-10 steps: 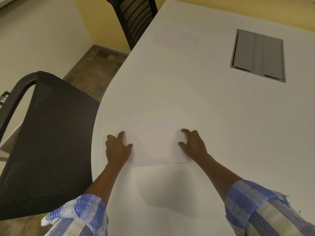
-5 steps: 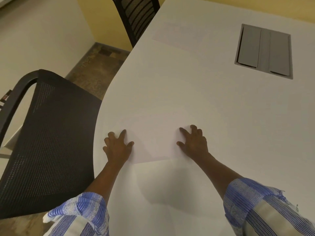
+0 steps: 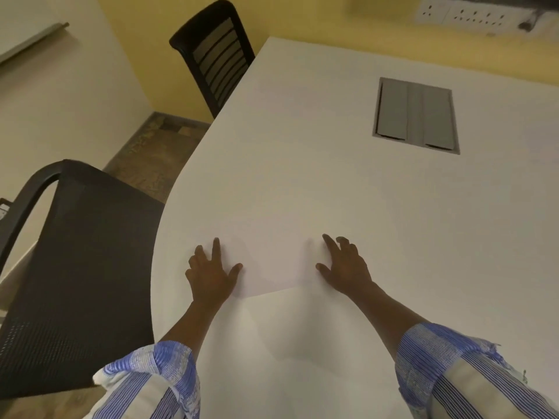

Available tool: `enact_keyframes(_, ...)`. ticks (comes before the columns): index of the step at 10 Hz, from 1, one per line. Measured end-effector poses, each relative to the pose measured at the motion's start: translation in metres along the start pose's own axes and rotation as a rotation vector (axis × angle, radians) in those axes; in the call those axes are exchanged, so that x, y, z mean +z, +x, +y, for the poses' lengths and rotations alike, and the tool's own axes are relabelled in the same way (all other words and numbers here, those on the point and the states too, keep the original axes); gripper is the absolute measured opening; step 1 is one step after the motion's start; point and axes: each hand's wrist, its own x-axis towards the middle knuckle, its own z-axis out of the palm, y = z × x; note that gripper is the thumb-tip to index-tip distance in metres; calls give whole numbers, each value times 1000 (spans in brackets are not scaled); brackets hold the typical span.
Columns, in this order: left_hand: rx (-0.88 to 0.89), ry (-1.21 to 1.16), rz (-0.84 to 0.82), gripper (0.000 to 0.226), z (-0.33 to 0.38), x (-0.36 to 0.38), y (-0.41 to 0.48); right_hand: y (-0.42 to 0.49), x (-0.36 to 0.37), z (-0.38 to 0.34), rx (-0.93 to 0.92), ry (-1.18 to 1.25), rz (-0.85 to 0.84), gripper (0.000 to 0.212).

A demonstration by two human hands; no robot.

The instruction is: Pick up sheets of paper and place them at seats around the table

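A white sheet of paper point(image 3: 273, 264) lies flat on the white table point(image 3: 348, 192), near its left edge beside a black mesh chair point(image 3: 75, 276). My left hand point(image 3: 211, 273) rests palm down on the sheet's left side with fingers spread. My right hand point(image 3: 344, 267) lies flat on its right side, fingers spread too. Neither hand grips the paper. The sheet's near edge shows between my wrists; its far edge blends into the tabletop. A second faint sheet point(image 3: 305, 83) seems to lie by the far chair.
A second black chair point(image 3: 216, 52) with a slatted back stands at the far left of the table. A grey cable hatch point(image 3: 416, 116) is set into the tabletop at the right. Wall sockets point(image 3: 459, 13) sit on the yellow wall beyond.
Both hands have flattened and spread their fingers on the sheet, sliding it slightly away from me. The view has tilted up, showing more of the far chair and wall.
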Motion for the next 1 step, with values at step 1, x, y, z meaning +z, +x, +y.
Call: enact_keyframes(1, 128, 44, -14, 91, 41, -4, -19, -21, -18, 20, 34, -9, 47, 80)
